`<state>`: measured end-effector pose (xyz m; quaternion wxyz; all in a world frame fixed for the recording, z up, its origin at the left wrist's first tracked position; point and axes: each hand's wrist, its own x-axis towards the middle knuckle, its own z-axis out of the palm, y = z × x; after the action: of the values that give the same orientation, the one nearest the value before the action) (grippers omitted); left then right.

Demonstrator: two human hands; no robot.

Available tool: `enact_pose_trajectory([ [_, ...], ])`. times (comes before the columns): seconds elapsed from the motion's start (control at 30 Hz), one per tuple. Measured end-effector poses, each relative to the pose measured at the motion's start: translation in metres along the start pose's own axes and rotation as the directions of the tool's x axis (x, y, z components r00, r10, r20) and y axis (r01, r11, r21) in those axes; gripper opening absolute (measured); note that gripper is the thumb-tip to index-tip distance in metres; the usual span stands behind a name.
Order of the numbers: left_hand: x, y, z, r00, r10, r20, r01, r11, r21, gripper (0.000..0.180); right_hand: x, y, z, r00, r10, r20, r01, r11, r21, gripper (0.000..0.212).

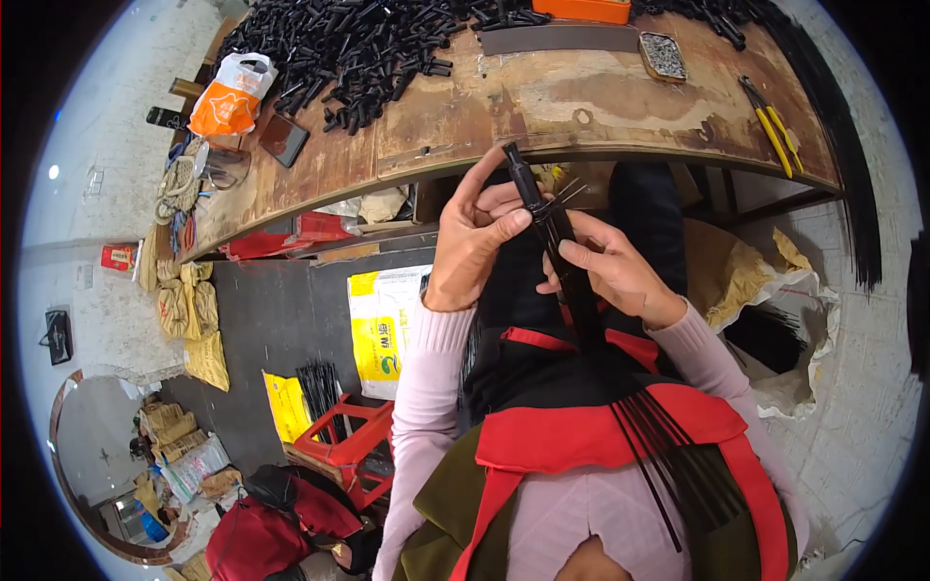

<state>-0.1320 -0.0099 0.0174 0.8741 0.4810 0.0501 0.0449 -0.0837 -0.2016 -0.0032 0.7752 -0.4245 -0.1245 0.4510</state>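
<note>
In my left hand [467, 232] is a short black tubular piece [523, 182], held upright and slightly tilted between thumb and fingers. My right hand [620, 269] is closed around a bundle of long thin black strips [581, 315], just below that piece. The strips run down over my lap and fan out across my red-trimmed apron [542, 441]. A few thin ends stick out to the right near the tubular piece's lower end. Whether these ends are fixed to the piece I cannot tell.
Ahead is a worn wooden table [436, 136] bearing a heap of black tubular pieces [339, 48], yellow-handled pliers [775, 131] and a small tin [664, 56] of tiny bits. Left stands a red stool [344, 450]; right, a white sack [790, 373] of black strips.
</note>
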Motion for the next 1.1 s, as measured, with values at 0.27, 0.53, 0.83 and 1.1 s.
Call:
enact_pose_trajectory([
  [0.27, 0.004, -0.001, -0.003, 0.993, -0.086, -0.083, 0.103, 0.970, 0.222, 0.032, 0.004, -0.003, 0.005, 0.996, -0.074, -0.044, 0.074, 0.997, 0.004, 0.038],
  [0.53, -0.016, 0.020, 0.033, 0.983, 0.163, -0.081, -0.138, 0.957, 0.255, 0.030, 0.004, -0.002, 0.019, 0.933, -0.361, 0.012, 0.351, 0.899, -0.262, 0.035],
  [0.83, -0.007, 0.020, 0.028, 0.995, 0.021, -0.101, 0.004, 0.971, 0.239, 0.032, 0.014, -0.001, 0.005, 0.958, -0.286, -0.019, 0.273, 0.931, -0.240, 0.023],
  [1.1, 0.003, 0.023, 0.018, 0.999, -0.051, -0.001, 0.050, 0.990, 0.131, 0.037, 0.028, -0.006, -0.002, 0.982, -0.187, 0.017, 0.185, 0.977, 0.103, 0.017],
])
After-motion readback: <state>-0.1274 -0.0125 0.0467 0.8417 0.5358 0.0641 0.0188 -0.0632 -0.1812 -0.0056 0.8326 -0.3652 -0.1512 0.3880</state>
